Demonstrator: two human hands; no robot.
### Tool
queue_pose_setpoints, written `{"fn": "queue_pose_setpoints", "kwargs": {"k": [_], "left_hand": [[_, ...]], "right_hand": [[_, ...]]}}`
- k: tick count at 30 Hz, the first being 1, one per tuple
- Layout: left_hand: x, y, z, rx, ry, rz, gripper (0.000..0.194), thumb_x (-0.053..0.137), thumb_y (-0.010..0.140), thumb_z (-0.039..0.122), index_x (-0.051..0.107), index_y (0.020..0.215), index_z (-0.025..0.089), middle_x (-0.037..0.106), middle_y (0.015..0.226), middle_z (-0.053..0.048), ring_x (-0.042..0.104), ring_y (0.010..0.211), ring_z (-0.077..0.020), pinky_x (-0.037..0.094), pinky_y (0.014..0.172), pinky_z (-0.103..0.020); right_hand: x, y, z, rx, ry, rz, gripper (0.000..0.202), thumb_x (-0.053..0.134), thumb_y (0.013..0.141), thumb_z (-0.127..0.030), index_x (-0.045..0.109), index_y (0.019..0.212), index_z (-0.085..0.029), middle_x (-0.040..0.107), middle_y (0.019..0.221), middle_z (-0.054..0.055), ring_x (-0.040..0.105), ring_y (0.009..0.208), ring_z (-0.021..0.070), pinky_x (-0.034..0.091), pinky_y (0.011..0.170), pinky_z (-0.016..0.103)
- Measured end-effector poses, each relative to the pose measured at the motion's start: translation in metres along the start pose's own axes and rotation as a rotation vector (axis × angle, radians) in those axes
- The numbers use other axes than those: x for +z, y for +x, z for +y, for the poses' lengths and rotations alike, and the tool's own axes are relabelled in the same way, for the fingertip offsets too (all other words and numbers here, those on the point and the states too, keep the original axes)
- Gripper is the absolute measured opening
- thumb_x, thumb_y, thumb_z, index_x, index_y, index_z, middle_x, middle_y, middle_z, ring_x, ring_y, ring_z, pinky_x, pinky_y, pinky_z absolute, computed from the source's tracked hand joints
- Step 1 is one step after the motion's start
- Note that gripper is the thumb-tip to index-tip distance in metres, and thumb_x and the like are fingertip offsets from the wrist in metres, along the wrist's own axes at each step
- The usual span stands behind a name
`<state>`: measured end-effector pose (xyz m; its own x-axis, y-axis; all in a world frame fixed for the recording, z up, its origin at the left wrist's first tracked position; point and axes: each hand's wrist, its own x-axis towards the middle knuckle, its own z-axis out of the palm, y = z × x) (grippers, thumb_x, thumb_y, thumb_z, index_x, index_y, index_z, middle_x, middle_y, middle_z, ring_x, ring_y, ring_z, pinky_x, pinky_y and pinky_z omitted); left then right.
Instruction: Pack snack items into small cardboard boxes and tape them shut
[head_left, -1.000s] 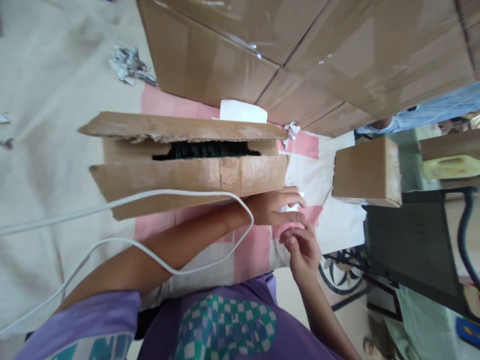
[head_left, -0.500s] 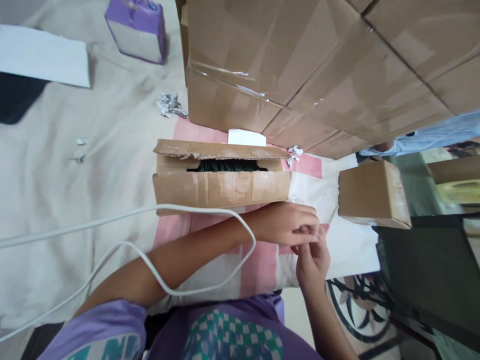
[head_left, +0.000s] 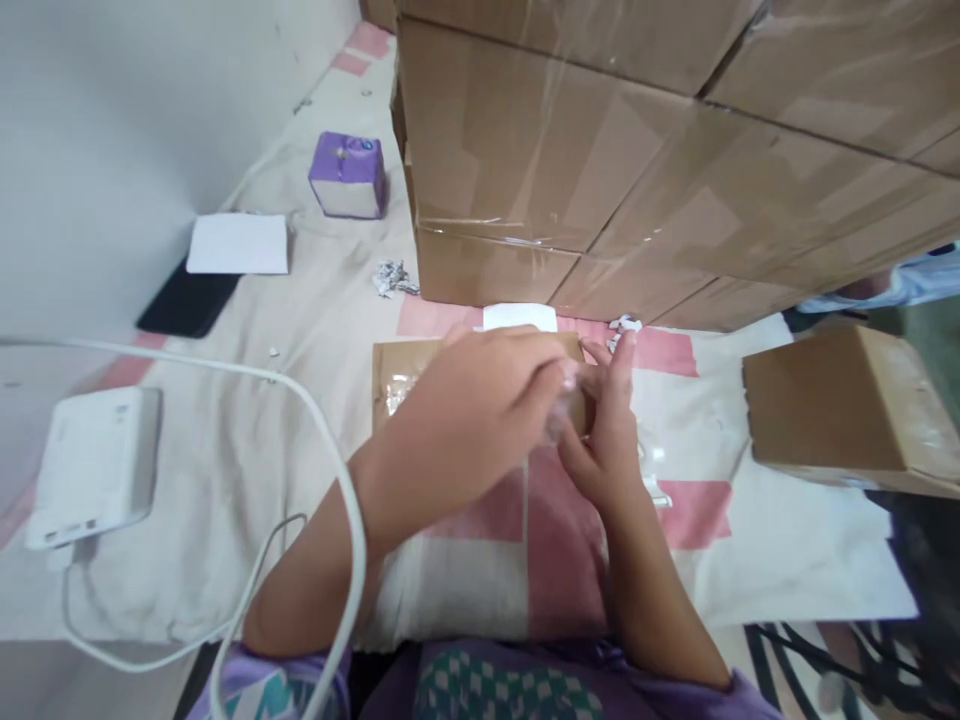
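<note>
Cardboard box [head_left: 406, 362]; left hand [head_left: 487, 400], right hand [head_left: 609, 432] above

A plain, pale wall [head_left: 135, 120] rises to your left beside a spread of creased cream-and-pink cloth [head_left: 217, 480], with light-toned floor [head_left: 75, 695] visible below its near edge, dark, blurred shapes [head_left: 930, 560] to your lower right, and soft light throughout.

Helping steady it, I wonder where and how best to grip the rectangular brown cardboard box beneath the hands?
Probably with thumb and fingers across the left end of the box, coming from the left: straight edges show there, while the left hand covers its middle and the right hand is at its right end.
</note>
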<state>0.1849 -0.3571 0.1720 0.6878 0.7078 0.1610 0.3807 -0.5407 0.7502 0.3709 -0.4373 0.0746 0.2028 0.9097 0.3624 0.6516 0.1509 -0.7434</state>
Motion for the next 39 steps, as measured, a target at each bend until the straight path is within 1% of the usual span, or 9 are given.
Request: {"fn": "queue_pose_setpoints", "kwargs": {"k": [3,10,13,16,20,28,32,36,39], "left_hand": [[-0.012,0.005,-0.018,-0.13,0.067,-0.048,0.028,0.051,0.099,0.029,0.068,0.079,0.02,0.067,0.077,0.001,0.059,0.075,-0.0166,0.041,0.073,-0.032],[-0.01,0.012,-0.033,-0.236,0.261,-0.223,0.016,0.069,0.084,0.036,0.071,0.093,0.022,0.07,0.087,0.001,0.064,0.083,-0.0202,0.043,0.079,-0.034],[-0.007,0.008,-0.032,-0.252,0.438,-0.166,0.03,0.071,0.085,0.04,0.067,0.108,0.022,0.071,0.108,-0.004,0.065,0.101,-0.0271,0.044,0.089,-0.041],[-0.006,0.006,-0.031,-0.264,0.567,-0.093,0.055,0.073,0.084,0.05,0.059,0.13,0.024,0.062,0.135,-0.009,0.055,0.125,-0.035,0.043,0.098,-0.047],[-0.005,0.01,-0.033,-0.306,0.57,-0.19,0.044,0.058,0.093,0.06,0.064,0.122,0.026,0.062,0.131,-0.007,0.053,0.125,-0.035,0.043,0.101,-0.05],[0.006,0.016,-0.035,-0.36,0.58,-0.173,0.035,0.031,0.106,0.042,0.059,0.118,0.025,0.069,0.117,-0.006,0.063,0.114,-0.0314,0.044,0.098,-0.05],[0.004,0.016,-0.035,-0.35,0.562,-0.217,0.045,0.039,0.099,0.059,0.06,0.115,0.023,0.069,0.12,-0.008,0.063,0.112,-0.0329,0.045,0.098,-0.051],[-0.002,0.014,-0.036,-0.294,0.512,-0.313,0.065,0.054,0.086,0.073,0.058,0.127,0.023,0.066,0.132,-0.009,0.061,0.119,-0.0353,0.044,0.103,-0.052],[-0.005,0.012,-0.037,-0.289,0.498,-0.353,0.077,0.063,0.08,0.072,0.054,0.14,0.026,0.063,0.139,-0.008,0.059,0.124,-0.0375,0.042,0.106,-0.051]], "right_hand": [[0.006,0.002,-0.001,-0.071,0.009,-0.013,0.092,0.064,0.095,-0.037,0.006,0.166,-0.03,0.069,0.13,0.009,0.043,0.146,0.0328,0.028,0.122,0.065],[0.005,-0.001,0.002,-0.108,-0.009,-0.015,0.091,0.063,0.095,-0.029,0.004,0.166,-0.029,0.068,0.134,0.009,0.042,0.147,0.0324,0.031,0.121,0.064],[0.004,-0.002,0.002,-0.108,0.022,-0.02,0.089,0.062,0.096,-0.027,0.007,0.166,-0.029,0.068,0.135,0.009,0.041,0.148,0.0321,0.031,0.121,0.064],[0.003,-0.002,0.0,-0.107,0.043,-0.029,0.088,0.062,0.096,-0.025,0.008,0.166,-0.03,0.067,0.137,0.008,0.041,0.149,0.0324,0.03,0.122,0.066],[0.003,-0.003,-0.001,-0.112,0.056,-0.024,0.084,0.061,0.097,-0.024,0.012,0.165,-0.03,0.066,0.139,0.008,0.04,0.15,0.0329,0.029,0.123,0.068],[0.006,-0.008,0.004,-0.048,0.071,-0.021,0.078,0.062,0.097,-0.026,0.019,0.163,-0.031,0.063,0.143,0.007,0.038,0.152,0.033,0.031,0.123,0.067],[0.008,-0.009,-0.002,-0.05,0.063,-0.014,0.076,0.06,0.098,-0.027,0.02,0.163,-0.032,0.063,0.144,0.007,0.042,0.15,0.0313,0.037,0.12,0.064],[-0.014,-0.016,-0.012,-0.086,-0.042,-0.074,0.064,0.063,0.097,-0.027,0.037,0.156,-0.032,0.062,0.147,0.006,0.044,0.148,0.0308,0.042,0.118,0.058],[-0.051,-0.017,0.007,-0.088,-0.105,-0.024,0.041,0.063,0.096,-0.027,0.06,0.137,-0.031,0.067,0.14,0.005,0.059,0.133,0.0291,0.05,0.11,0.05]]}}
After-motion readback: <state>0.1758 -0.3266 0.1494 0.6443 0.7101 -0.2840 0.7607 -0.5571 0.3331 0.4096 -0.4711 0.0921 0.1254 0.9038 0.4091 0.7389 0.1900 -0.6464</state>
